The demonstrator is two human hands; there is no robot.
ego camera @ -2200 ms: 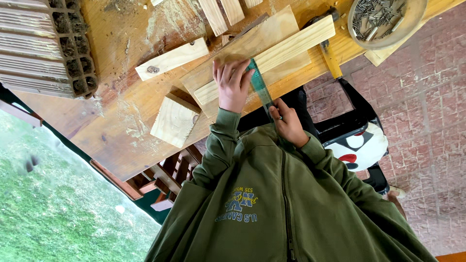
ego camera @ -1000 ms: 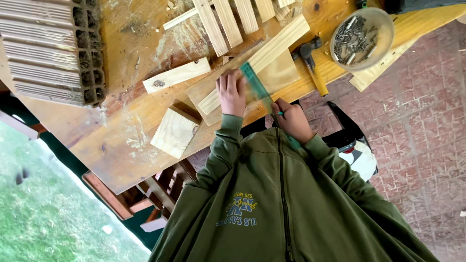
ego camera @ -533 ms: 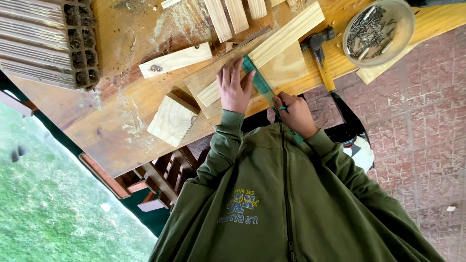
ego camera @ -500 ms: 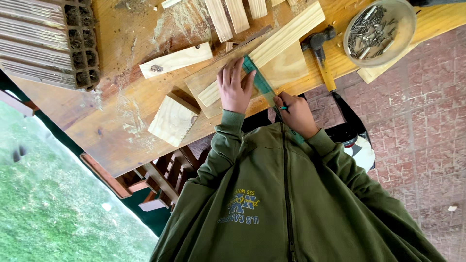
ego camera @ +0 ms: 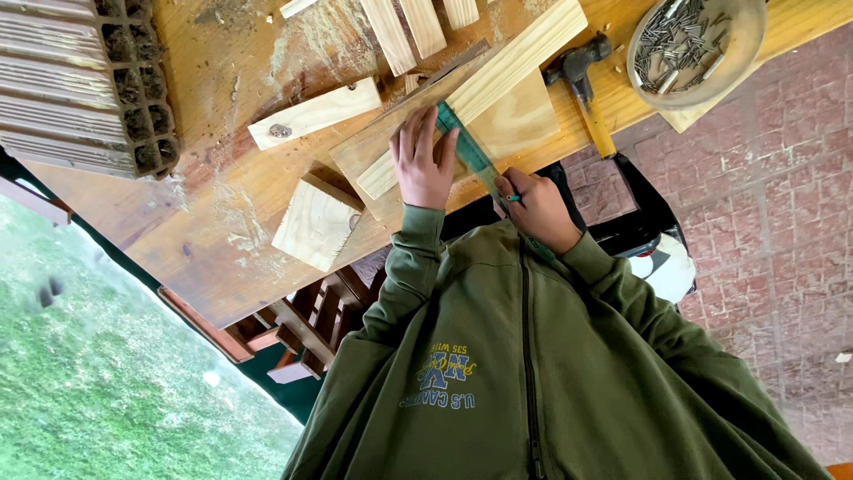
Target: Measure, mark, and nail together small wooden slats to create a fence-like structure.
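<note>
Green ruler (ego camera: 466, 153) lies across a long pale wooden plank (ego camera: 484, 89) on the wooden counter (ego camera: 213, 240). The left hand (ego camera: 425, 164) rests palm-down on the plank, fingers (ego camera: 418, 133) spread flat, touching the ruler's edge and holding nothing. The right hand (ego camera: 538, 209) sits just beside the ruler's near end, fingers closed on a small pencil (ego camera: 514, 197). A square wood block (ego camera: 317, 222) lies near the left hand. A hammer (ego camera: 582, 89) with a yellow handle rests beyond the right hand, near a round bowl of nails (ego camera: 693, 44). Short wooden slats (ego camera: 418, 27) lie at the counter's far side.
</note>
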